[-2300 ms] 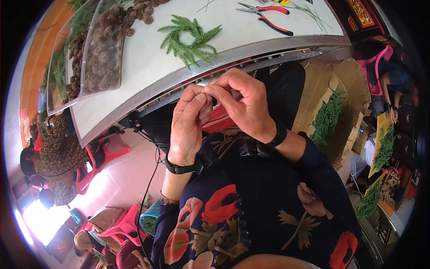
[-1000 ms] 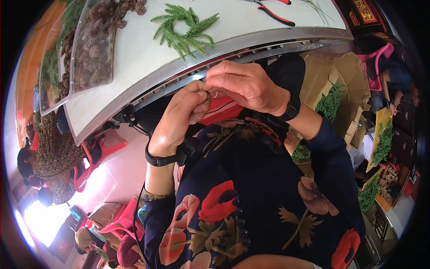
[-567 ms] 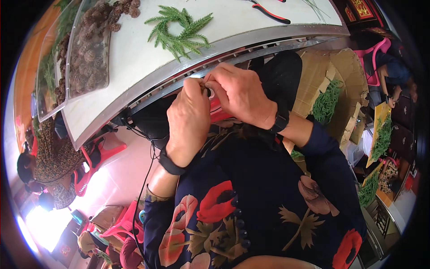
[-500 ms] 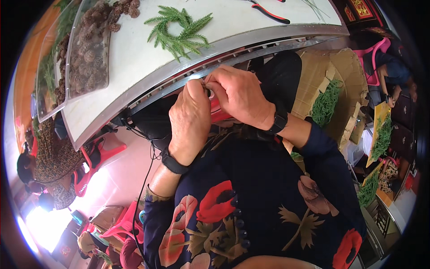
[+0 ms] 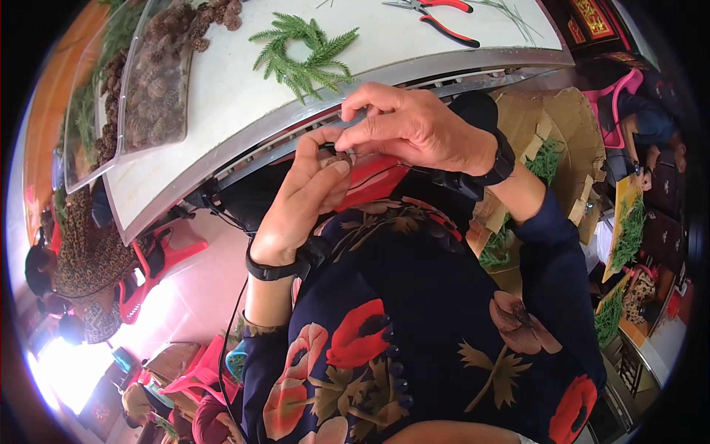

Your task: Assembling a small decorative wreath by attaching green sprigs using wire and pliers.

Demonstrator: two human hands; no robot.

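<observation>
Just in front of the table edge, my two hands meet. My left hand [image 5: 302, 189] is closed, its thumb and fingers pinching a small brown pine cone [image 5: 338, 158] that they largely cover. Over it, my right hand [image 5: 425, 133] has thumb and forefinger pressed together right beside the cone. What that pinch holds, if anything, is too thin or hidden to make out. Beyond my hands, a small green wreath of artificial fir sprigs [image 5: 322, 53] lies on the white tabletop [image 5: 229, 96].
Red-and-black handled pliers [image 5: 452, 31] and thin green wires [image 5: 521, 22] lie at the table's far right. A clear tray [image 5: 183, 111] of pine cones stands on the left. Right of me, a cardboard box [image 5: 573, 122] holds green sprigs [image 5: 546, 163]. Other people sit at both sides.
My right hand has moved slightly right and its wrist has turned, fingers lifting. My left hand has rolled, so its thumb and the pine cone now show.
</observation>
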